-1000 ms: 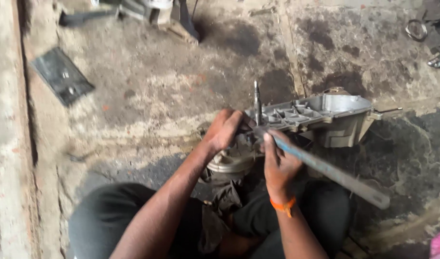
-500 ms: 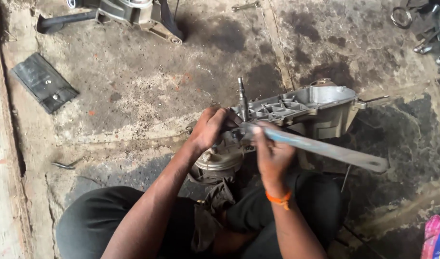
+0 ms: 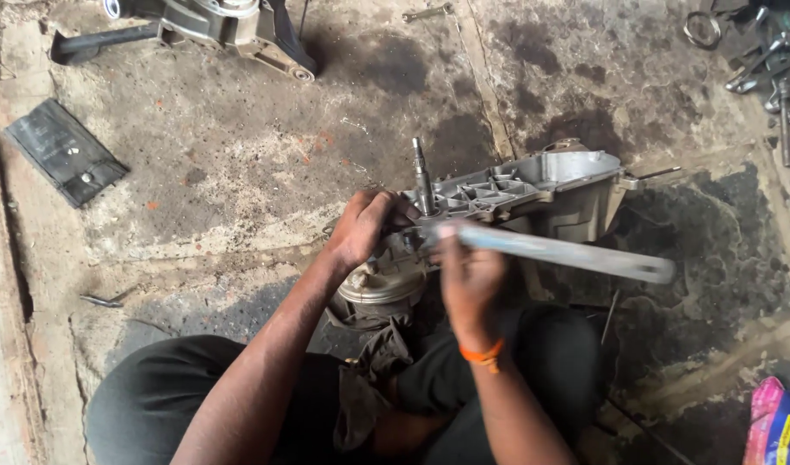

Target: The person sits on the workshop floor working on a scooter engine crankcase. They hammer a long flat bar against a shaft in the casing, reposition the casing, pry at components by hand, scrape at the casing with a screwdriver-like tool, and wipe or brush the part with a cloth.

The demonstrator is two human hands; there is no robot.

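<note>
Engine casing (image 3: 532,185) base hidden by hands, right hand (image 3: 468,280) blurred

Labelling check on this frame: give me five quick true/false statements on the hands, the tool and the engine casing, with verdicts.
1. The right hand grips a long flat metal wrench. True.
2. The left hand rests on the engine casing beside the upright shaft. True.
3. The wrench handle points toward the black rubber flap. False: it points the opposite way, to the picture's right.
4. An orange band sits on the left wrist. False: it is on the right wrist.
5. The casing rests on a workbench. False: it sits on the stained concrete floor.
</note>
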